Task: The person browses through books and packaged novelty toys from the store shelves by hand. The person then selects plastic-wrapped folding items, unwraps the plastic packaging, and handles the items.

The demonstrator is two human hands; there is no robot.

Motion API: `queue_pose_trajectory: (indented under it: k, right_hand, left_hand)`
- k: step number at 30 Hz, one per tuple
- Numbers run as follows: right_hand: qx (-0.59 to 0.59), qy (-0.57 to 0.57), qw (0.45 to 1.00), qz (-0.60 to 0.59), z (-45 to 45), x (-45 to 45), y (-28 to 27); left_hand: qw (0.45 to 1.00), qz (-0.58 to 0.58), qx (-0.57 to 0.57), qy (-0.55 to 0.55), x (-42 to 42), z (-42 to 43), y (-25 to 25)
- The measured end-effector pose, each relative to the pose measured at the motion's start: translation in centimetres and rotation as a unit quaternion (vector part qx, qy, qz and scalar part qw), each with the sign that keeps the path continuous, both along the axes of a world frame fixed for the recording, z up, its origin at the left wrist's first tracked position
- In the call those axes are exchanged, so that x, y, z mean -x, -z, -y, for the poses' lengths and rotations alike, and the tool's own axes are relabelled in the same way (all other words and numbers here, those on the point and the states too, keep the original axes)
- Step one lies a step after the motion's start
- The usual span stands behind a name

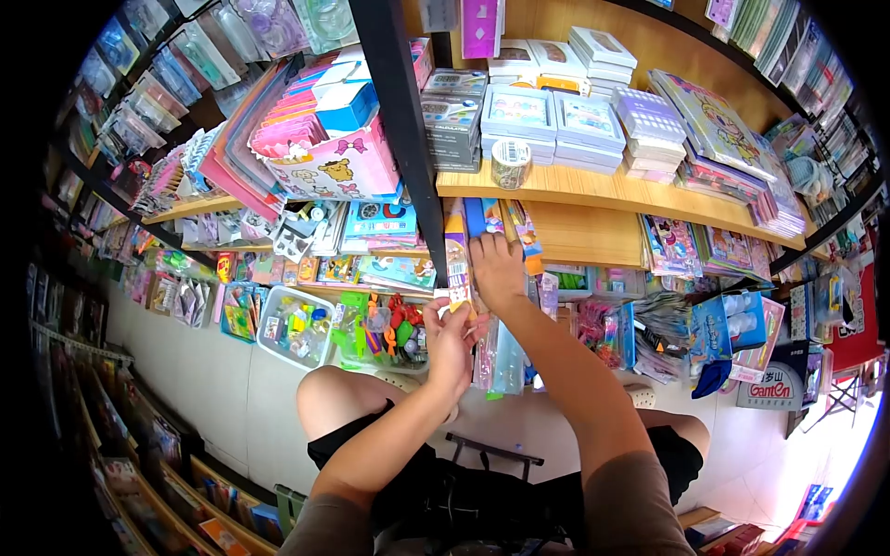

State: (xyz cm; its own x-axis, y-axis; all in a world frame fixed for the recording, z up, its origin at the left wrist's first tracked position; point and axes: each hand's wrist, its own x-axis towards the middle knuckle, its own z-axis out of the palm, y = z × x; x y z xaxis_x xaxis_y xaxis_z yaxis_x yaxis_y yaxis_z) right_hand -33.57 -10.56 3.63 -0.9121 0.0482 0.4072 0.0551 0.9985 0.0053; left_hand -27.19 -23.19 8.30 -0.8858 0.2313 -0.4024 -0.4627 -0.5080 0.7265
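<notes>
My left hand (451, 341) is closed on the lower end of a long, narrow printed packet (457, 264), which stands upright beside the black shelf post. My right hand (498, 269) reaches in just to the right, palm down, over blue and orange packets (484, 218) on the lower shelf. Its fingers are bent against the blue packet, and whether they grip it cannot be made out. Below both hands, clear plastic sleeves (505, 360) hang or lean at the shelf front.
A wooden shelf (593, 190) above the hands bears boxed sets and a tape roll (511, 163). The black post (400, 120) rises at the left. White bins (298, 326) of small toys stand on the floor. A folding stool (491, 453) lies between the knees.
</notes>
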Motion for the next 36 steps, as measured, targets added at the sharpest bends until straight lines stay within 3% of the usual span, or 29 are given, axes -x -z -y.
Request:
queue_pose_trajectory:
  k: [5, 8, 11, 14, 15, 18, 21, 24, 25, 28, 31, 34, 35, 36]
  right_hand:
    - [-0.013, -0.009, 1.0, -0.014, -0.6, 0.4, -0.7]
    - [0.094, -0.002, 0.995, -0.014, -1.5, 0.9, 1.0]
    - [0.219, 0.022, 0.975, -0.041, -0.6, -0.6, -1.0]
    - [0.392, 0.118, 0.912, -0.03, 0.4, -1.6, -2.5]
    - [0.398, 0.133, 0.904, -0.083, 0.4, -1.5, -1.4]
    - [0.701, 0.149, 0.697, -0.035, 0.5, -1.8, 0.0]
    - [0.782, 0.203, 0.587, -0.051, 1.8, -2.3, 0.5]
    - [0.641, 0.219, 0.734, -0.052, 2.5, -2.3, 3.4]
    - [0.578, 0.211, 0.781, -0.106, 3.0, -2.1, 3.8]
    - [0.719, 0.23, 0.656, -0.021, 3.6, -2.8, 0.6]
    - [0.777, 0.192, 0.595, -0.075, 3.2, -1.7, 4.0]
    - [0.81, 0.166, 0.562, -0.027, 3.2, -1.3, 3.3]
    - [0.789, 0.161, 0.593, -0.02, 3.2, -1.2, 2.7]
    - [0.798, 0.138, 0.586, -0.026, 3.1, -0.9, 2.7]
  left_hand:
    - [0.997, 0.062, -0.036, 0.023, -2.6, 2.3, -1.5]
    - [0.993, 0.078, -0.074, 0.043, -4.4, 3.7, -0.9]
    - [0.988, 0.092, -0.108, 0.056, -6.0, 4.5, -1.3]
    - [0.985, 0.062, -0.14, 0.074, -6.8, 4.9, -1.4]
    - [0.985, 0.061, -0.144, 0.069, -6.9, 5.0, -1.4]
    - [0.985, 0.056, -0.152, 0.063, -6.5, 4.9, -1.3]
    - [0.987, 0.056, -0.14, 0.062, -5.6, 4.6, -1.0]
    - [0.992, 0.052, -0.101, 0.055, -3.3, 3.2, -0.9]
    - [0.994, 0.043, -0.087, 0.055, -2.3, 2.6, -1.0]
    - [0.998, -0.001, 0.009, 0.067, 1.5, 1.2, 0.6]
    - [0.991, -0.061, 0.096, 0.075, 5.0, 0.4, 2.5]
    - [0.975, -0.119, 0.171, 0.077, 6.7, -0.2, 3.7]
    - [0.974, -0.13, 0.173, 0.074, 6.9, -0.5, 3.5]
    - [0.972, -0.139, 0.176, 0.07, 7.2, -0.8, 3.4]
